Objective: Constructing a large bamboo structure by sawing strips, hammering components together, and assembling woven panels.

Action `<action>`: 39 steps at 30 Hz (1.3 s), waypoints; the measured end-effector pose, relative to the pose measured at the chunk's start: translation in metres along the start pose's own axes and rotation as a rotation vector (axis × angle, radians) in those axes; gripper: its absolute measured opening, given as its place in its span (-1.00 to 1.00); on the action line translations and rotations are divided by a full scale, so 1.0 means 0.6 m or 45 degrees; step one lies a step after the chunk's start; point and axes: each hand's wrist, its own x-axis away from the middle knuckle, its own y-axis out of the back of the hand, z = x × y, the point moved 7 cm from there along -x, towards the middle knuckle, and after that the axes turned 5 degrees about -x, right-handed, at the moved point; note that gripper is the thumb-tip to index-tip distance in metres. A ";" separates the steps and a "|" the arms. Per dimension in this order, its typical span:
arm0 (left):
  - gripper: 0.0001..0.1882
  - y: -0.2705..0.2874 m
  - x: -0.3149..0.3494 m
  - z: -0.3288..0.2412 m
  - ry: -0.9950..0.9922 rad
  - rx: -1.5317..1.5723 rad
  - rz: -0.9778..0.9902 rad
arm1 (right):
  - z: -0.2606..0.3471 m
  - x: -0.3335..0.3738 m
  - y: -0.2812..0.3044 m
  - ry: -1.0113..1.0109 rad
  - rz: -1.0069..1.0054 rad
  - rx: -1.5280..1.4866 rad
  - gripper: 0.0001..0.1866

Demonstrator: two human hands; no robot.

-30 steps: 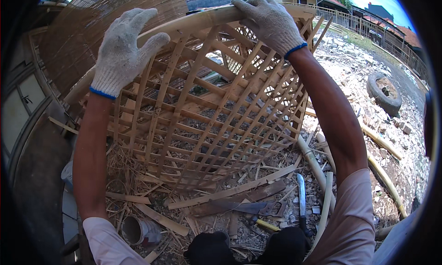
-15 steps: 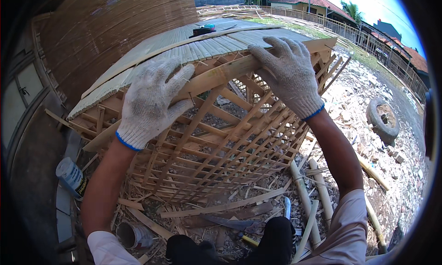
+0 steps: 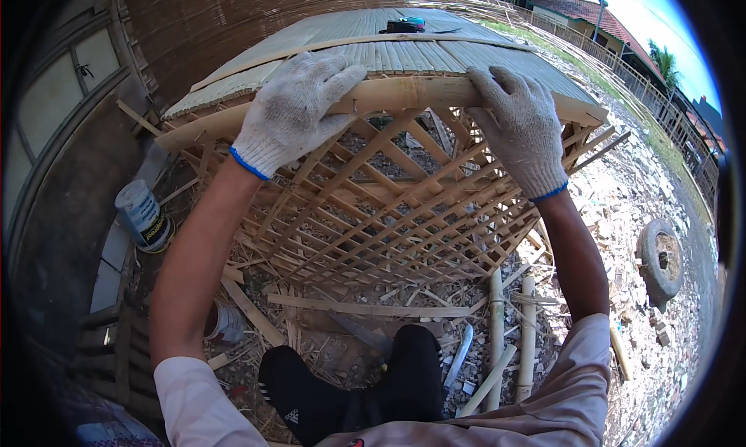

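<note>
A long split-bamboo strip (image 3: 412, 93) runs along the near edge of a bamboo structure, just below its slatted top (image 3: 350, 29). My left hand (image 3: 299, 109), in a white knit glove with a blue cuff, is closed over the strip left of its middle. Toward the strip's right part, my right hand (image 3: 522, 132), gloved alike, grips it with the fingers over the top. A nail sticks out of the strip near my left hand. Below both hands spreads a crisscross bamboo lattice (image 3: 381, 202). Parts of the strip are hidden under the gloves.
A black and teal tool (image 3: 404, 25) lies on the slatted top. A bucket (image 3: 144, 216) stands at left. Bamboo poles (image 3: 497, 323), a blade (image 3: 458, 357) and a saw-like blade (image 3: 361, 334) lie by my legs. An old tyre (image 3: 659, 260) rests on rubble at right.
The strip's left end has come up nearer the top's edge, and the strip now lies more level. Both hands have kept hold of it. My view has turned and shifted.
</note>
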 end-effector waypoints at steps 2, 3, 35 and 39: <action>-0.34 0.022 0.000 0.011 -0.003 0.036 -0.066 | -0.001 -0.007 0.015 -0.004 -0.082 0.073 -0.43; -0.34 0.028 -0.001 0.019 -0.011 0.042 -0.061 | 0.005 -0.011 0.023 -0.014 -0.078 0.073 -0.43; -0.44 0.049 0.071 0.169 0.646 0.204 0.319 | 0.053 -0.028 -0.033 0.261 0.052 -0.341 -0.55; -0.43 0.056 0.070 0.166 0.594 0.166 0.299 | 0.056 -0.028 -0.025 0.256 -0.041 -0.284 -0.56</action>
